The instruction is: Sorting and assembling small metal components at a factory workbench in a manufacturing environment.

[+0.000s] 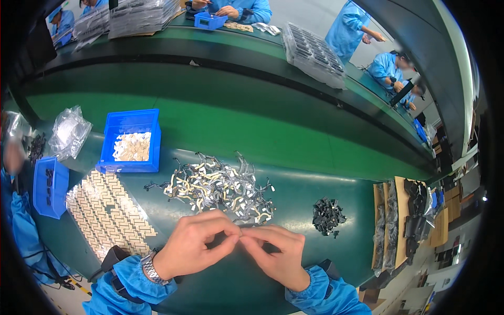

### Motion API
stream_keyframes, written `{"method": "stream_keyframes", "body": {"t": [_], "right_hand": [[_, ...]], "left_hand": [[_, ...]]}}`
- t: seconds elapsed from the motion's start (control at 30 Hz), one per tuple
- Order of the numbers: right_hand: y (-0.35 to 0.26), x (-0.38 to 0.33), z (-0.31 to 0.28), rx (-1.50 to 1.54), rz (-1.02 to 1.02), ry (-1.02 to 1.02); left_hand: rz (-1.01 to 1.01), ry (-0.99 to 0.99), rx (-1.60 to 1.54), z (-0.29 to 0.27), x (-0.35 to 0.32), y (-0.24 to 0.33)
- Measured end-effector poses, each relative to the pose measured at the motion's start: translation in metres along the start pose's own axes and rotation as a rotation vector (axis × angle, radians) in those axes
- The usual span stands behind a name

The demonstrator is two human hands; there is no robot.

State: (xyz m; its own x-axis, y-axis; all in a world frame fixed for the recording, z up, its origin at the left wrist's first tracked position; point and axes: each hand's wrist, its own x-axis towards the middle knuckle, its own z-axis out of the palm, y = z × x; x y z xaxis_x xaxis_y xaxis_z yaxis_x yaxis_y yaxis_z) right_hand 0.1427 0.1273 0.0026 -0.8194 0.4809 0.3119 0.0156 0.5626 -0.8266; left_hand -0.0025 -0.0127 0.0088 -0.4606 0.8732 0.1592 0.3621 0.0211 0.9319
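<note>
My left hand (pixel 202 241) and my right hand (pixel 278 254) meet above the front of the green table, thumbs and forefingers pinched together tip to tip. Whatever lies between the fingertips is too small to make out. Just beyond them spreads a loose pile of small cable pieces (pixel 215 184), grey, white and cream. Right of my right hand sits a heap of small black parts (pixel 328 215). By my left forearm lies a sheet of cream adhesive pieces (pixel 107 212) in a zigzag pattern.
A blue bin (pixel 155 152) with small cream and white pieces stands at the far left. Beside it are a narrower blue bin (pixel 60 197) and a clear plastic bag (pixel 71 134). Cardboard-backed stacks of black parts (pixel 401 226) edge the right side. Co-workers in blue sit beyond and at left.
</note>
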Motion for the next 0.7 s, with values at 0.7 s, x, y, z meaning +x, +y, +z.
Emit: {"method": "stream_keyframes", "body": {"t": [0.7], "right_hand": [[0.0055,-0.0008,-0.0013,0.116,0.07,0.018]], "left_hand": [[-0.004,-0.042,-0.039,-0.0007,0.0003,0.0027]]}}
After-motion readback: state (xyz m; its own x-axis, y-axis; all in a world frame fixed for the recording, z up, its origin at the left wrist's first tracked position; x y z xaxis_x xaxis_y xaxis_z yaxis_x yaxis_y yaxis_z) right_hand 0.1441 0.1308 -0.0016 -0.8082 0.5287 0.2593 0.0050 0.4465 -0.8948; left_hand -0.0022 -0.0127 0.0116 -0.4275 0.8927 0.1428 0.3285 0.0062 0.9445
